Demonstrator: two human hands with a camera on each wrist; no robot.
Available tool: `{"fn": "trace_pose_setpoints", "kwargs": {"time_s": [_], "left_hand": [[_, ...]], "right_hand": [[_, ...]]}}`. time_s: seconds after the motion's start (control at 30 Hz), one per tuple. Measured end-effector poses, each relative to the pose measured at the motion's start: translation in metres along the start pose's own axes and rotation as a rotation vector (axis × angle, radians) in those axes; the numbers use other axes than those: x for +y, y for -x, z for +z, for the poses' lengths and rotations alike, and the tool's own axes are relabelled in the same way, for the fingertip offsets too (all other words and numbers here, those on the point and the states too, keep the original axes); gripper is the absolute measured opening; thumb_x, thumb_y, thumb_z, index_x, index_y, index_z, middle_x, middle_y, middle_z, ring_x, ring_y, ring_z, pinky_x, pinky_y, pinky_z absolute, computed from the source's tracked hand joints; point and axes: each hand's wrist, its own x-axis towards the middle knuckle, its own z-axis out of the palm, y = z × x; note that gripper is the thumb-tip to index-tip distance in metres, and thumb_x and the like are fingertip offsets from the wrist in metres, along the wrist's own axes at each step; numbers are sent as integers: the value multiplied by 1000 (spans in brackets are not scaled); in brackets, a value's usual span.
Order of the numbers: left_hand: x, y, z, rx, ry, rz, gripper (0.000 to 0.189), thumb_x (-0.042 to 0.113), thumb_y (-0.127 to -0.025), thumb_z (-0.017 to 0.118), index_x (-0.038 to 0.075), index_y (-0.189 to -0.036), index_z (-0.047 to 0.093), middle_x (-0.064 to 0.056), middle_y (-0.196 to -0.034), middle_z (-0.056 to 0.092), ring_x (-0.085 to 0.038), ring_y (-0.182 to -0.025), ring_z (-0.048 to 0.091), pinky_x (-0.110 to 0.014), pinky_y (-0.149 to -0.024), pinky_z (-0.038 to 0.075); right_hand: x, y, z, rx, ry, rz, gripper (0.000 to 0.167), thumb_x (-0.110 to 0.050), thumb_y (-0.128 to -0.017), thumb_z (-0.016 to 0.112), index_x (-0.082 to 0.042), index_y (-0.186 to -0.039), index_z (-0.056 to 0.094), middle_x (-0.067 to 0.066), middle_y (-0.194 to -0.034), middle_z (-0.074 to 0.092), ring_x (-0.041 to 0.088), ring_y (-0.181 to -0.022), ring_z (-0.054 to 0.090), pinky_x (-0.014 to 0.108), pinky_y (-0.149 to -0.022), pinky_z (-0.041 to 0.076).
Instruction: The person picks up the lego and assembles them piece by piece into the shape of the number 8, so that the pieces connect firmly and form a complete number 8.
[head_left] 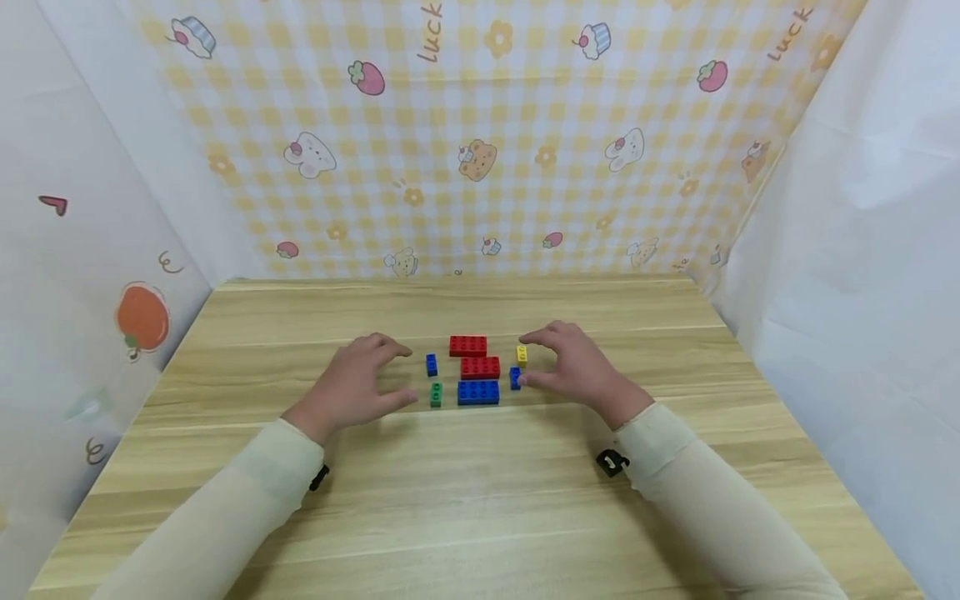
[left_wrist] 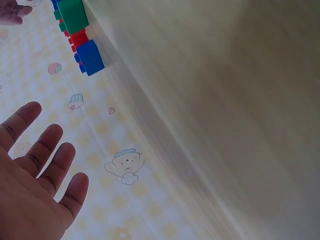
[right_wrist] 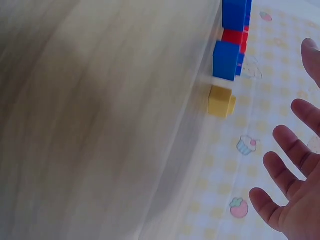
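Note:
My left hand (head_left: 358, 385) hovers left of a small blue brick (head_left: 431, 365) and a small green brick (head_left: 437, 395), its fingers spread and holding nothing. On the other side my right hand (head_left: 576, 367) is beside a small yellow brick (head_left: 522, 356) and another small blue brick (head_left: 515, 378); its thumb tip overlaps that blue brick in the head view, and contact cannot be made out. Between the hands lie two larger red bricks (head_left: 468, 346) and a larger blue brick (head_left: 478, 392). In the right wrist view the fingers (right_wrist: 287, 145) are apart from the yellow brick (right_wrist: 220, 101).
The bricks lie on a wood-grain table (head_left: 465, 500). Behind it hangs a yellow checked cloth (head_left: 480, 108) with cartoon prints. White sheets (head_left: 862, 250) stand at both sides. A black strap piece (head_left: 612, 462) shows under the right wrist.

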Motion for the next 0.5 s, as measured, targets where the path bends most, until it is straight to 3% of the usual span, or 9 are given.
{"fn": "trace_pose_setpoints", "kwargs": {"time_s": [0.5], "left_hand": [[10, -10, 15, -90, -35, -2, 58, 47, -90, 81, 12, -134, 70, -9, -133, 64, -36, -127, 56, -63, -108, 43]], "right_hand": [[-16, -12, 18, -75, 42, -21, 48, -36, -86, 89, -14, -127, 76, 7, -120, 68, 30, -115, 57, 46, -99, 52]]}}
